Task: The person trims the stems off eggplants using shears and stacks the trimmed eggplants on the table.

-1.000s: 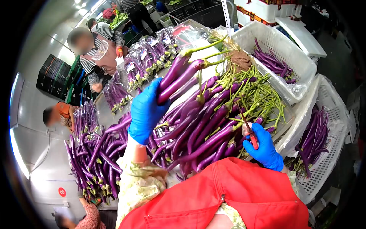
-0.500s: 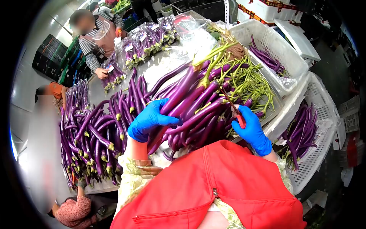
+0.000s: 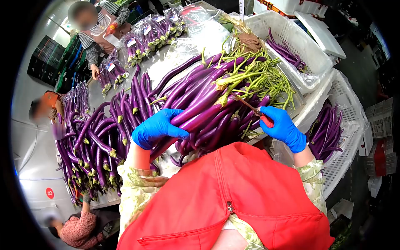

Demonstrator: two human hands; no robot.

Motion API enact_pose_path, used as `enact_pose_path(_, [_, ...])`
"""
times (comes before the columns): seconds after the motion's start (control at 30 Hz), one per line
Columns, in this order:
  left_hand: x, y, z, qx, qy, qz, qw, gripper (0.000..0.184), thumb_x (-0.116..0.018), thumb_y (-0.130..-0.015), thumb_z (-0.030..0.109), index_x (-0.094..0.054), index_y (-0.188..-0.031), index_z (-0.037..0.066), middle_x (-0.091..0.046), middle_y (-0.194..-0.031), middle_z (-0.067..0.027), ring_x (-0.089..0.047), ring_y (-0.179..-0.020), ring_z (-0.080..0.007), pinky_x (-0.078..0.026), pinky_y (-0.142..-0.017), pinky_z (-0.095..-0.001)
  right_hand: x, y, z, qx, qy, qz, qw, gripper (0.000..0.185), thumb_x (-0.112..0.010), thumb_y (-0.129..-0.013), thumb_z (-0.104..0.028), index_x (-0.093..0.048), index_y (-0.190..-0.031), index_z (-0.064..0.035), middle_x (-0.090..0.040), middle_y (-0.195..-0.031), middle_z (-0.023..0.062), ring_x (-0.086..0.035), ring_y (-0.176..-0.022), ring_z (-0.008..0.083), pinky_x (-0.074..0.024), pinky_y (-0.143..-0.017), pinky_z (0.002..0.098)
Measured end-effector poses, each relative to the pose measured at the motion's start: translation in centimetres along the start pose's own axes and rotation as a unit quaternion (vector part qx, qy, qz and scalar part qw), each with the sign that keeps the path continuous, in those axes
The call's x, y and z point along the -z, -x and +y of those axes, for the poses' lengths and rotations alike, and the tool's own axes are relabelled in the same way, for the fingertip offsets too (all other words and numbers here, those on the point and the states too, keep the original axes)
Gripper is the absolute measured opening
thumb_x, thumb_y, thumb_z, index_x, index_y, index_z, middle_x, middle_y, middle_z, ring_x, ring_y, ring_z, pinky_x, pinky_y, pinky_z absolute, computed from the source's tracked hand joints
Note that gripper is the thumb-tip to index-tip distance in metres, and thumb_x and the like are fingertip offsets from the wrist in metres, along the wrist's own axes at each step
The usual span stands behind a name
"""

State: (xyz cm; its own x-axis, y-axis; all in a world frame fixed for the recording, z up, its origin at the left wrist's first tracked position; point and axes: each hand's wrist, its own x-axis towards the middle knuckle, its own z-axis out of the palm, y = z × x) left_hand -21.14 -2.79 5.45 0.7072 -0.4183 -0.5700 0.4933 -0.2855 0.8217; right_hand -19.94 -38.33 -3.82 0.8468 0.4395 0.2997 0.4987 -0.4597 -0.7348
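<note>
Left hand (image 3: 161,128) curls round smooth, glossy eggplants (image 3: 198,109) — right hand (image 3: 282,128) closes on red-handled scissors (image 3: 266,121) near the plastic-lined crate (image 3: 350,133).

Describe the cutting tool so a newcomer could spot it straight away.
Start at the big red apron. Just above its right side, the blue-gloved right hand grips the cutting tool. Its red handle stands out against the purple eggplants and green stems nearby.

One wide view looks from the person's head, forward and down over the red apron (image 3: 254,187), near the left hand (image 3: 159,129) and right hand (image 3: 283,130), reaching the table (image 3: 95,92) beyond them and a crate (image 3: 352,131) outside the right hand.
</note>
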Motion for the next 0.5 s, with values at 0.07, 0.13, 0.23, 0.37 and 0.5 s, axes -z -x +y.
enact_pose_path(0.07, [0.0,-0.1,-0.2,-0.015,-0.021,-0.015,1.000,0.049,-0.078,-0.067,0.010,-0.059,-0.111,-0.001,-0.064,-0.093,-0.0038,-0.059,-0.082,-0.0105,-0.048,-0.080,-0.0255,0.4,0.0,0.5,0.006,0.015,-0.027,1.000,0.039,-0.066,-0.070,-0.008,-0.059,-0.108,-0.0041,-0.062,-0.084,0.0129,-0.062,-0.067,0.0246,-0.0488,-0.062,0.0311])
enact_pose_path(0.13, [0.4,-0.1,-0.5,-0.015,-0.032,-0.031,0.999,0.050,-0.079,-0.066,0.012,-0.059,-0.110,-0.001,-0.064,-0.092,-0.0037,-0.059,-0.081,-0.0104,-0.049,-0.079,-0.0254,0.8,-0.2,0.6,0.013,0.015,-0.046,0.999,0.039,-0.067,-0.070,-0.008,-0.060,-0.108,-0.0045,-0.062,-0.084,0.0124,-0.062,-0.068,0.0261,-0.0493,-0.063,0.0314])
enact_pose_path(0.23, [0.7,-0.3,-0.9,0.014,0.045,-0.109,0.993,0.053,-0.078,-0.066,0.012,-0.057,-0.112,-0.003,-0.065,-0.091,-0.0083,-0.063,-0.080,-0.0159,-0.052,-0.075,-0.0287,1.1,0.1,1.6,0.062,0.016,-0.066,0.996,0.039,-0.065,-0.069,-0.006,-0.059,-0.107,-0.0050,-0.061,-0.085,0.0117,-0.061,-0.070,0.0286,-0.0496,-0.063,0.0327])
enact_pose_path(0.37, [0.3,-1.1,-2.8,0.037,0.127,-0.154,0.979,0.061,-0.080,-0.060,0.016,-0.055,-0.111,-0.006,-0.066,-0.086,-0.0147,-0.066,-0.075,-0.0222,-0.054,-0.071,-0.0329,1.1,-0.1,1.8,0.144,-0.041,-0.054,0.987,0.042,-0.065,-0.067,-0.004,-0.058,-0.108,-0.0059,-0.059,-0.083,0.0112,-0.059,-0.069,0.0300,-0.0482,-0.062,0.0342])
enact_pose_path(0.5, [-2.0,-1.1,-3.8,0.099,0.192,-0.165,0.962,0.061,-0.079,-0.060,0.014,-0.054,-0.112,-0.005,-0.064,-0.081,-0.0136,-0.065,-0.068,-0.0210,-0.054,-0.060,-0.0315,1.1,0.0,1.9,0.142,-0.020,-0.096,0.985,0.045,-0.065,-0.063,-0.003,-0.059,-0.108,-0.0062,-0.058,-0.085,0.0117,-0.059,-0.076,0.0303,-0.0481,-0.068,0.0355])
